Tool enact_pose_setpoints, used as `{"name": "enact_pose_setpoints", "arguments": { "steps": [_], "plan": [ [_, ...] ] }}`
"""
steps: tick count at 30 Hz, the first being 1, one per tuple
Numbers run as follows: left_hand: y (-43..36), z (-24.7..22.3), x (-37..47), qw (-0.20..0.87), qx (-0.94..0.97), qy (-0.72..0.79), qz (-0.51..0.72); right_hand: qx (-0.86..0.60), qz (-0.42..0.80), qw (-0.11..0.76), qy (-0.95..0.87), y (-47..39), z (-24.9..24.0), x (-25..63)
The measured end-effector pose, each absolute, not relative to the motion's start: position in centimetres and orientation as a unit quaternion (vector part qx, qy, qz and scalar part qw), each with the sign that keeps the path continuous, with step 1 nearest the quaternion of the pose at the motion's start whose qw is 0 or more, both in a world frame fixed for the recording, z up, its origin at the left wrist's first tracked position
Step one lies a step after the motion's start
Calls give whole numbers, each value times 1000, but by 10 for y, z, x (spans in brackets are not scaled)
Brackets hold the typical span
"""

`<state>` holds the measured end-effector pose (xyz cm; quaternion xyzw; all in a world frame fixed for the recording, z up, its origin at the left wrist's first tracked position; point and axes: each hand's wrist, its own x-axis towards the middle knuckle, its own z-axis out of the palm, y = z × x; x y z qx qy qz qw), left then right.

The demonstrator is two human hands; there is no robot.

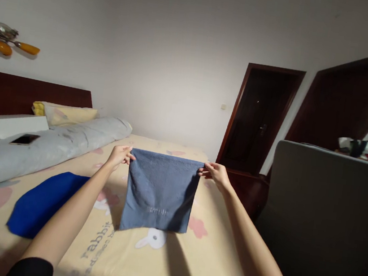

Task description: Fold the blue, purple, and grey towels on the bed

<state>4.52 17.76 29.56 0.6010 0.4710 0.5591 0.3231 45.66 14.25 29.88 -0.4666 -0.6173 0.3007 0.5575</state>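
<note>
A grey-blue towel (161,191) hangs stretched out above the bed, its top edge held taut between my two hands. My left hand (122,157) pinches its upper left corner, and my right hand (213,173) grips the upper right corner. Faint lettering shows near the towel's lower edge. Beneath it lies the yellow bed sheet (139,270) with rabbit prints. To the left, partly behind my left forearm, a blue cloth (44,203) rests on the sheet.
A rolled grey quilt (78,140) lies along the bed's left side, with a white box (14,127) and a dark phone (25,139) on it. Behind are a yellow pillow (68,115) and headboard (34,91). A grey panel (325,220) stands at right, near a dark door (257,120).
</note>
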Motion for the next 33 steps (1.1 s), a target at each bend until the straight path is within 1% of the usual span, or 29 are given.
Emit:
{"name": "enact_pose_setpoints", "arguments": {
  "steps": [3,7,12,15,18,24,26,29,33],
  "plan": [
    [192,296,51,347,572,468,577,-453,306,591,-593,163,295,449],
    [211,300,61,354,551,442,613,-432,280,636,-574,188,292,440],
    [223,305,69,326,545,393,665,-403,213,686,-567,199,292,437],
    [217,290,69,302,533,394,685,-399,184,688,-578,187,281,440],
    [195,245,66,287,518,440,676,-421,180,655,-602,154,249,446],
    [114,103,64,290,537,566,554,-472,242,528,-663,60,140,451],
    [89,65,64,283,542,601,516,-499,257,477,-676,32,108,447],
    [63,28,60,262,547,643,469,-558,231,413,-681,1,74,441],
    [49,9,49,230,558,680,417,-572,145,373,-716,-16,50,445]
  ]
}}
